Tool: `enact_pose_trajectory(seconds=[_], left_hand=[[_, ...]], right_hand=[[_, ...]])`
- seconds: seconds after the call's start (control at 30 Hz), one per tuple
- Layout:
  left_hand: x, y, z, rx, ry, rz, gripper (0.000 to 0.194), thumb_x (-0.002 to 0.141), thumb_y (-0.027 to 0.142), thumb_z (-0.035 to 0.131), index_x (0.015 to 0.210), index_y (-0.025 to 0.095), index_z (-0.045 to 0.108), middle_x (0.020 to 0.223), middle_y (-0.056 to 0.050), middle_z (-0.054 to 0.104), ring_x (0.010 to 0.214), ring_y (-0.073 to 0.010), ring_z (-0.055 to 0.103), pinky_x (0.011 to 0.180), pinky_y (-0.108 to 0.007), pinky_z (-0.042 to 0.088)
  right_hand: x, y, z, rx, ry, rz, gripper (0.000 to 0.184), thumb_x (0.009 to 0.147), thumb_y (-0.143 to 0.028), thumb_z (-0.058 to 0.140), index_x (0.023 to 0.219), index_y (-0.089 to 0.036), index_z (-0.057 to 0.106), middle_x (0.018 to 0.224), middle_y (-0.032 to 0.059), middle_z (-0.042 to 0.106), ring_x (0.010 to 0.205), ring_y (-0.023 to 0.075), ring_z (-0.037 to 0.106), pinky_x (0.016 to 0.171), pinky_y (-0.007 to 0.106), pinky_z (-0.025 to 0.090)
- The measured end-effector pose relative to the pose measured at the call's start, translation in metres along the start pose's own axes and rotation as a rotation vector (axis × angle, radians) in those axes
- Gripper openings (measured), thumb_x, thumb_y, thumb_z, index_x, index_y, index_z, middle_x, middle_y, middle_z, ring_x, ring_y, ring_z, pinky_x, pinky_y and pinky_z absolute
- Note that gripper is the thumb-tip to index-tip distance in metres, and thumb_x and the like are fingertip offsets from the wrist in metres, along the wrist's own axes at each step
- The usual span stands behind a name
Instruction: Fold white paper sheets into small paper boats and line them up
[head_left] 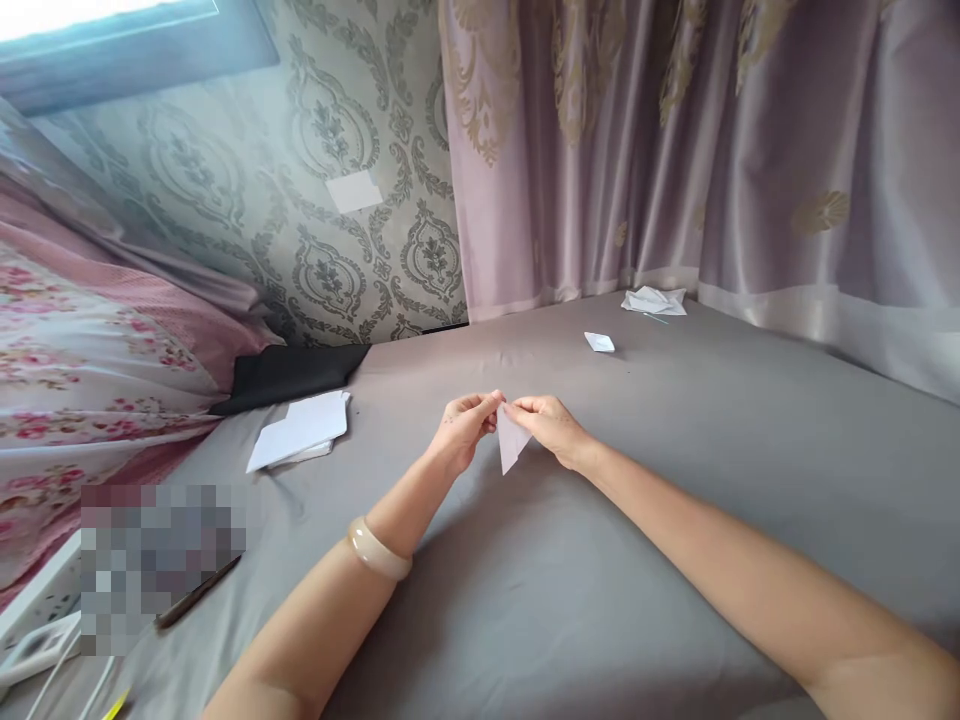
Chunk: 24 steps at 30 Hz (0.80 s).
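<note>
Our left hand (465, 425) and right hand (553, 426) pinch the top of a small, pointed, folded white paper (511, 441), over the middle of the smooth grey cloth sheet (637, 590). It should handle light and fairly crisp — easily creased or torn — so we'd best grip it near the upper edge, fingertips only, pressing gently.
</note>
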<state>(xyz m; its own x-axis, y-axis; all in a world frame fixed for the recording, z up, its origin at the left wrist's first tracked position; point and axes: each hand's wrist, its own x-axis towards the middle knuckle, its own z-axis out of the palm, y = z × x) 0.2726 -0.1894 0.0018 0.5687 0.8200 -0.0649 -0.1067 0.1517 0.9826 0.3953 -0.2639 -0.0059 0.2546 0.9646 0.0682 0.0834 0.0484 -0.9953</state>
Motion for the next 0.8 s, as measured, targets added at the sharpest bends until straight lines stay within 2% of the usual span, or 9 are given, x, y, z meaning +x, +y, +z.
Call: enact_pose_trajectory(seconds=[0.1, 0.2, 0.27, 0.33, 0.4, 0.47, 0.57, 0.7, 0.8], left_hand=[[0.000, -0.001, 0.005, -0.021, -0.073, -0.059, 0.042, 0.060, 0.048, 0.081, 0.067, 0.011, 0.061, 0.061, 0.000, 0.053, 0.058, -0.0088, 0.048, 0.060, -0.024, 0.038], [0.000, -0.007, 0.009, 0.044, -0.021, 0.010, 0.042, 0.062, 0.049, 0.078, 0.059, 0.014, 0.054, 0.057, 0.002, 0.048, 0.056, -0.0089, 0.043, 0.058, -0.024, 0.035], [0.000, -0.010, 0.010, 0.199, 0.045, 0.129, 0.041, 0.069, 0.050, 0.071, 0.058, 0.016, 0.050, 0.055, 0.004, 0.042, 0.055, -0.0089, 0.037, 0.055, -0.024, 0.029], [0.000, -0.010, 0.010, 0.425, 0.085, 0.310, 0.037, 0.077, 0.044, 0.064, 0.058, 0.018, 0.047, 0.058, 0.003, 0.040, 0.057, -0.0101, 0.034, 0.056, -0.025, 0.026], [0.001, -0.008, 0.009, 0.621, 0.076, 0.497, 0.034, 0.082, 0.036, 0.058, 0.058, 0.018, 0.042, 0.062, 0.003, 0.040, 0.061, -0.0114, 0.035, 0.059, -0.026, 0.027], [0.001, -0.004, 0.008, 0.708, 0.029, 0.567, 0.033, 0.085, 0.031, 0.054, 0.058, 0.019, 0.038, 0.063, 0.002, 0.039, 0.062, -0.0119, 0.034, 0.061, -0.026, 0.027], [0.000, -0.001, 0.007, 0.629, -0.032, 0.435, 0.036, 0.086, 0.036, 0.053, 0.059, 0.019, 0.036, 0.059, 0.004, 0.034, 0.057, -0.0108, 0.031, 0.056, -0.026, 0.025], [-0.002, -0.005, 0.007, 0.315, -0.044, 0.218, 0.043, 0.079, 0.049, 0.062, 0.059, 0.019, 0.039, 0.056, 0.005, 0.033, 0.051, -0.0081, 0.028, 0.050, -0.025, 0.023], [-0.003, -0.010, 0.004, 0.121, -0.067, 0.112, 0.046, 0.073, 0.054, 0.069, 0.059, 0.018, 0.044, 0.056, 0.005, 0.038, 0.050, -0.0069, 0.033, 0.049, -0.023, 0.029]], right_hand=[[-0.001, -0.002, -0.004, 0.035, 0.017, 0.042, 0.030, 0.073, -0.046, 0.058, 0.070, -0.018, 0.066, 0.063, -0.0006, 0.061, 0.059, 0.0138, 0.051, 0.062, 0.028, 0.038], [-0.001, -0.001, -0.006, 0.029, 0.033, 0.060, 0.025, 0.071, -0.041, 0.060, 0.063, -0.018, 0.062, 0.055, -0.0026, 0.054, 0.055, 0.0125, 0.046, 0.058, 0.027, 0.034], [0.000, 0.002, -0.006, 0.022, 0.037, 0.056, 0.025, 0.070, -0.039, 0.059, 0.056, -0.019, 0.056, 0.050, -0.0045, 0.045, 0.053, 0.0113, 0.040, 0.054, 0.027, 0.029], [0.001, 0.004, -0.006, 0.027, 0.043, 0.042, 0.029, 0.071, -0.039, 0.058, 0.052, -0.020, 0.048, 0.047, -0.0060, 0.038, 0.051, 0.0103, 0.034, 0.052, 0.027, 0.024], [0.002, 0.006, -0.007, 0.038, 0.034, 0.021, 0.030, 0.072, -0.039, 0.056, 0.052, -0.021, 0.043, 0.048, -0.0065, 0.034, 0.052, 0.0100, 0.030, 0.052, 0.028, 0.021], [0.003, 0.006, -0.009, 0.050, 0.009, 0.002, 0.031, 0.072, -0.039, 0.056, 0.052, -0.021, 0.041, 0.050, -0.0065, 0.033, 0.053, 0.0099, 0.029, 0.052, 0.028, 0.020], [0.003, 0.006, -0.009, 0.064, -0.027, -0.007, 0.031, 0.073, -0.039, 0.055, 0.054, -0.020, 0.041, 0.053, -0.0061, 0.033, 0.054, 0.0100, 0.030, 0.053, 0.028, 0.020], [0.002, 0.006, -0.007, 0.115, -0.073, -0.003, 0.033, 0.074, -0.041, 0.056, 0.054, -0.021, 0.040, 0.054, -0.0059, 0.034, 0.054, 0.0102, 0.031, 0.054, 0.028, 0.022], [0.001, 0.008, -0.008, 0.137, -0.079, 0.007, 0.030, 0.074, -0.041, 0.058, 0.056, -0.020, 0.046, 0.056, -0.0052, 0.040, 0.056, 0.0107, 0.036, 0.057, 0.027, 0.026]])
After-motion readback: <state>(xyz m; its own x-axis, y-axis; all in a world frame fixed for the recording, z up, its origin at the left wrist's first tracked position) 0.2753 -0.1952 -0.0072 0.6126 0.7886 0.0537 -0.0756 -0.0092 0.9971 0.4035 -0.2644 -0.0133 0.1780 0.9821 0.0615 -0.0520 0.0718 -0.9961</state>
